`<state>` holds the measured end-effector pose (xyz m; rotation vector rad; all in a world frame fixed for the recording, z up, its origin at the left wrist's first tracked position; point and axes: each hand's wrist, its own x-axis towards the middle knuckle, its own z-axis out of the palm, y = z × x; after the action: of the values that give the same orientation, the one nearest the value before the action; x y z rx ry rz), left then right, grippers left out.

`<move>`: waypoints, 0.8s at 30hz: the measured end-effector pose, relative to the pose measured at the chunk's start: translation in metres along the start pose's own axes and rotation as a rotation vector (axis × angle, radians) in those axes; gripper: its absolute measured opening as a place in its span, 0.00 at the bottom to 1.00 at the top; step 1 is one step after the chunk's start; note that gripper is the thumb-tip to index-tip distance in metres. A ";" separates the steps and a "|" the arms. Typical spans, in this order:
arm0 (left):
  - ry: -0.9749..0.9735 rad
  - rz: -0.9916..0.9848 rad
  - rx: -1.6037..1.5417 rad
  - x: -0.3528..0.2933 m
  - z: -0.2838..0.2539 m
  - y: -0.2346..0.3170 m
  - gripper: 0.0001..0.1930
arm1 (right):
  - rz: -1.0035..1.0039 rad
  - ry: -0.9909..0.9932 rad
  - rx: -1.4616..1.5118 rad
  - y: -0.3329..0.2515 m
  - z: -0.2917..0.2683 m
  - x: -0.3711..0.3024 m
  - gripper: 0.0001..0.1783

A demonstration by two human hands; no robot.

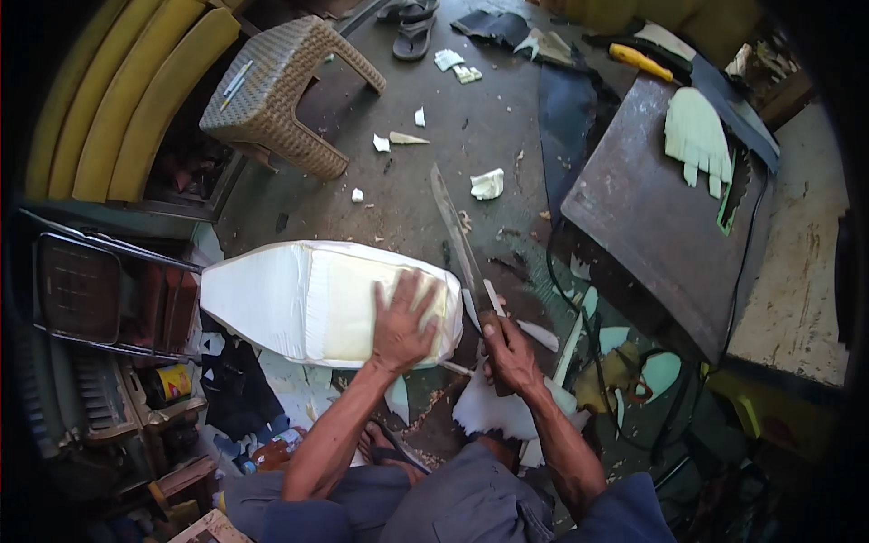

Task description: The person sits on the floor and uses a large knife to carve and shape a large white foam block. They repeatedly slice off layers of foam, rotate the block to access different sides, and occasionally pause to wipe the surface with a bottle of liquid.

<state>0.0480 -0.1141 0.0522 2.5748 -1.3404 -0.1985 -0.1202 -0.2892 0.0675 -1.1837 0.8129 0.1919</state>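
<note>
Lying flat, the left hand [405, 326] had its fingers spread over the foam seat [339, 303], nearer the rounded right end, gripping nothing. Right hand [509, 351] was closed around the handle of a long knife [460, 237], blade pointing away from the person and leaning left.

Key relation: seat's long axis ran roughly left-right, narrow end left; blade crossed that line at a steep angle, just beside the rounded end. Couldn't tell if steel touched foam. Left hand was on the seat, so nearest; right hand was just off its right end, slightly closer to the person.

Further out: foam scrap [487, 185] on the floor beyond; surface [643, 226] at right carrying a cut foam piece [695, 136]; woven stool [281, 77] far left, pens [237, 86] on top.

Containers: yellow-labelled tub [175, 383] and plastic bottle [291, 438], lower left. Contents couldn't be made out.
</note>
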 end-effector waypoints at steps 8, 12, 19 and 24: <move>-0.052 -0.191 0.176 -0.010 -0.007 -0.026 0.33 | 0.103 -0.082 0.119 0.023 0.014 0.000 0.22; -0.056 -0.201 0.177 -0.012 -0.005 -0.023 0.32 | 0.075 -0.086 0.098 0.024 0.011 -0.003 0.21; -0.042 -0.197 0.184 -0.010 -0.006 -0.025 0.32 | 0.101 -0.064 0.073 0.015 0.013 -0.013 0.22; -0.043 -0.197 0.197 -0.009 -0.007 -0.025 0.33 | 0.140 -0.065 0.071 0.010 0.017 -0.017 0.22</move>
<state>0.0642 -0.0920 0.0522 2.8846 -1.1726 -0.1633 -0.1294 -0.2656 0.0731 -1.0498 0.8398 0.3127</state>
